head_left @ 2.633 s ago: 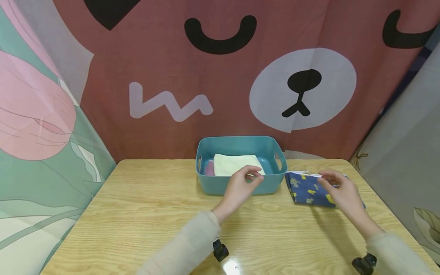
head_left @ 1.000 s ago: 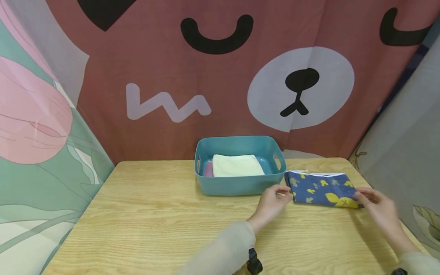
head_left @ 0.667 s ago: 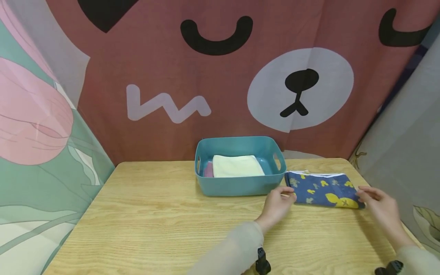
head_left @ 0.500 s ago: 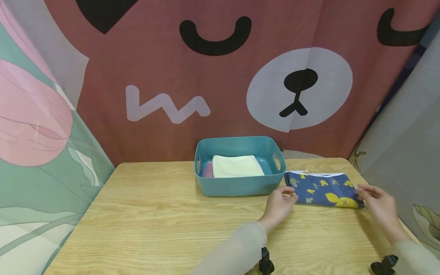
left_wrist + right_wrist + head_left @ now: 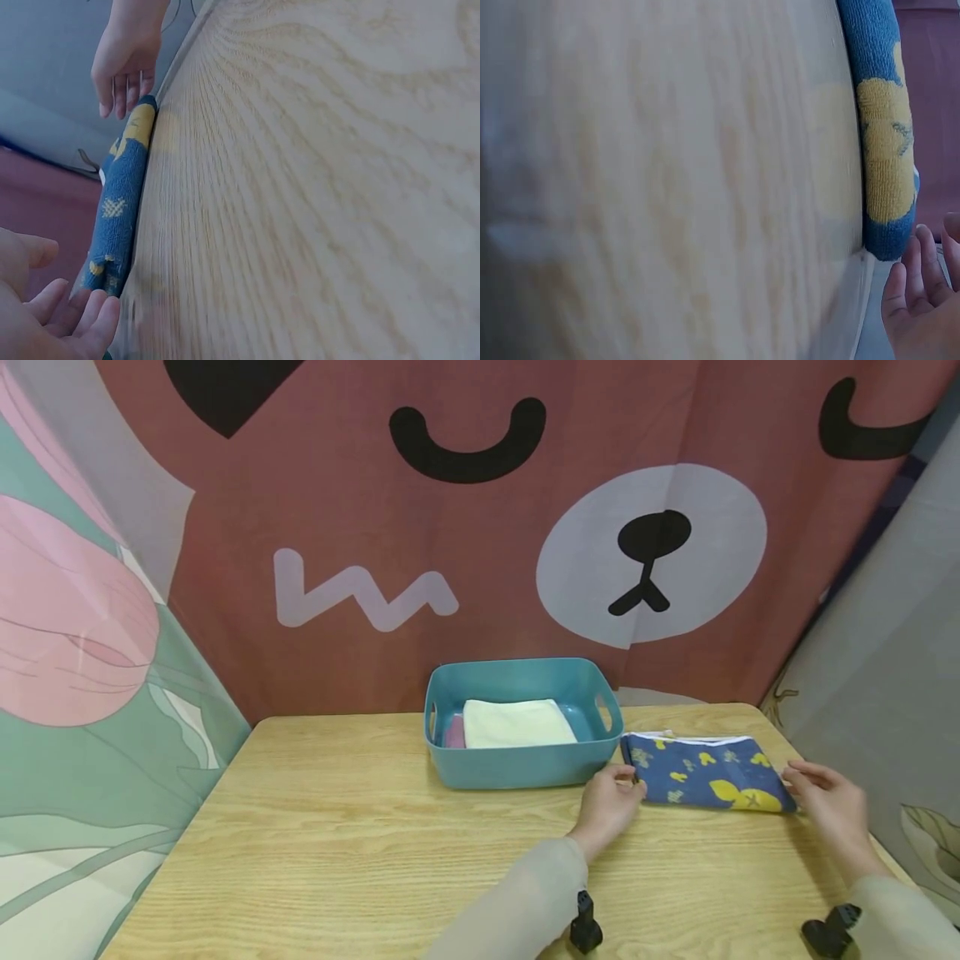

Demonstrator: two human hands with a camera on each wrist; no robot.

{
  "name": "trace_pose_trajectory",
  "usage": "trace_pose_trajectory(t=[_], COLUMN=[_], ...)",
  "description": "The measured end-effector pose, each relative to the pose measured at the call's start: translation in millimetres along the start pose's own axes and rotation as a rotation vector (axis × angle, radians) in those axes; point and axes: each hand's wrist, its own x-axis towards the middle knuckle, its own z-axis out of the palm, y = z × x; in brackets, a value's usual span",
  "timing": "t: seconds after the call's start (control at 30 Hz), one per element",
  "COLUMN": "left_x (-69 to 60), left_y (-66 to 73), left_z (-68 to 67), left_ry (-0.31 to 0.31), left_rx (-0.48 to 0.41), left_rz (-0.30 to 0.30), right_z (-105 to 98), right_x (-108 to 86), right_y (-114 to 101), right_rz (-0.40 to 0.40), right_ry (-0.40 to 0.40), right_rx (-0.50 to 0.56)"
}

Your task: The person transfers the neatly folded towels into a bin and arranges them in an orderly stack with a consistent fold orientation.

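A folded blue towel with yellow patches lies flat on the table, right of the teal basket. At its left end is my left hand, fingertips at the edge; in the left wrist view those fingers are loosely bent and spread beside the towel. My right hand is by the opposite end, with relaxed fingers. The right wrist view has this hand just off the towel's rounded end, palm facing it. Neither hand visibly grips the cloth.
The teal basket stands at the table's back edge, holding a pale yellow folded cloth and a mauve one. Patterned curtains hang behind and on both sides of the wooden table.
Both hands have moved right from above the basket and towel to the towel's two ends. Within the last half second they have barely shifted, and the towel lies in about the same place.
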Motion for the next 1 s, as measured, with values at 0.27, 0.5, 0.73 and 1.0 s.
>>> trace_pose_trajectory(t=[0.27, 0.5, 0.73, 1.0], left_x=[6.6, 9.6, 12.5, 16.5], left_y=[3.1, 3.7, 0.3, 0.4], left_z=[11.9, 18.5, 26.4, 30.3], left_ry=[0.006, 0.009, 0.020, 0.050], left_rx=[-0.016, 0.039, 0.069, -0.225], left_rz=[-0.014, -0.027, -0.052, -0.105], right_z=[-8.1, -8.9, -9.6, -13.9], right_x=[8.9, 11.8, 16.9, 23.5], right_y=[6.0, 3.8, 3.2, 3.3], right_rz=[0.013, 0.062, 0.094, 0.142], right_ry=[-0.025, -0.091, -0.208, -0.323], right_rx=[-0.075, -0.215, -0.263, -0.290])
